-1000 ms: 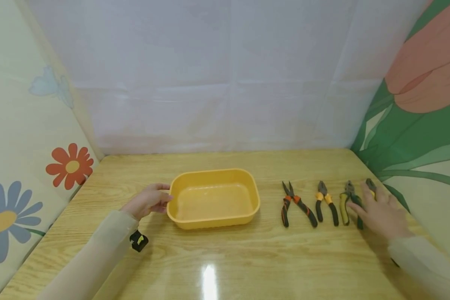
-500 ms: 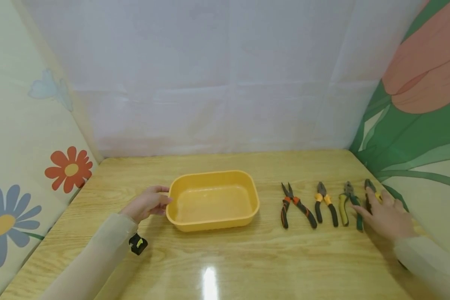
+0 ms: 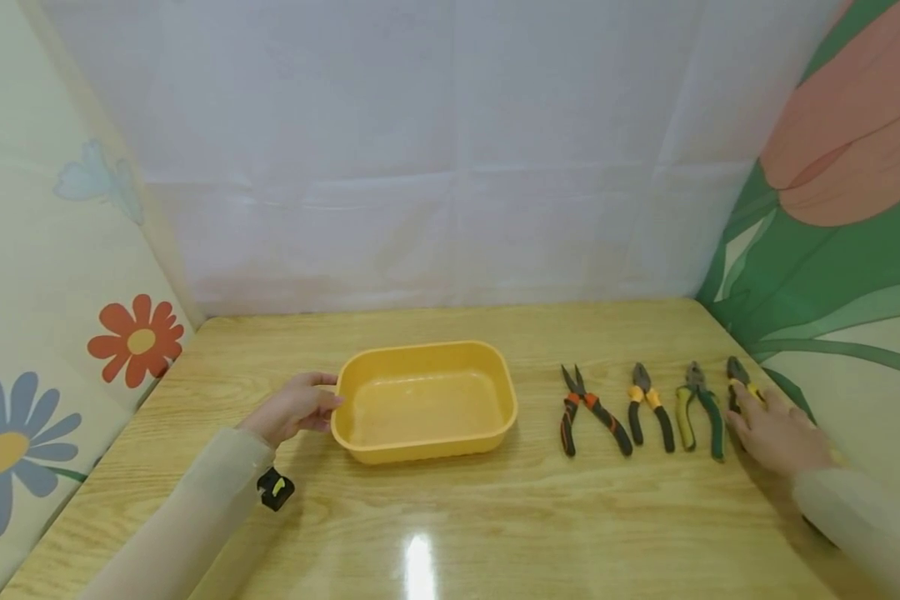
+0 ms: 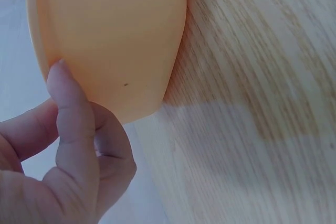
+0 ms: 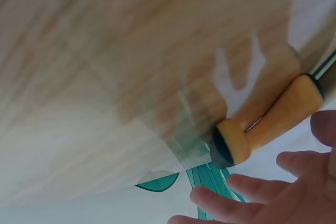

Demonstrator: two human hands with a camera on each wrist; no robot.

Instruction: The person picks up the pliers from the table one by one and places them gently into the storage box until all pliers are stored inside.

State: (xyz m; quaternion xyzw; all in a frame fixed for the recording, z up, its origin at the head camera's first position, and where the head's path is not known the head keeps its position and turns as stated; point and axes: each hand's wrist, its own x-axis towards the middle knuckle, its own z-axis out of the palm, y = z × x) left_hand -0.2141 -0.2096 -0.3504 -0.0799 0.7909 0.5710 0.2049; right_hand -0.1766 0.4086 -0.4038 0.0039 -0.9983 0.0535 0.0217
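My left hand (image 3: 292,408) holds the left end of a yellow plastic basin (image 3: 425,408), the thumb (image 4: 73,124) at its rim and fingers behind. The basin holds nothing. Far right, my right hand (image 3: 780,433) lies over the rightmost pliers (image 3: 735,371), covering most of their handles. In the right wrist view its fingers (image 5: 257,187) are spread, apart from a yellow-orange handle (image 5: 286,111) with a black end. Whether that handle belongs to those pliers I cannot tell. Nearest on the left are pliers with one yellow-green and one dark green handle (image 3: 714,429).
Between basin and right hand lie long-nose pliers with black and orange handles (image 3: 607,423) and pliers with black and yellow handles (image 3: 665,427). All rest on a wood-grain table (image 3: 525,525), with a white sheet (image 3: 450,233) behind and flower-printed cloths at both sides.
My right hand has shifted slightly right, off the green-handled pliers, uncovering more of them and of the rightmost pliers' heads. The left hand keeps its place at the basin.
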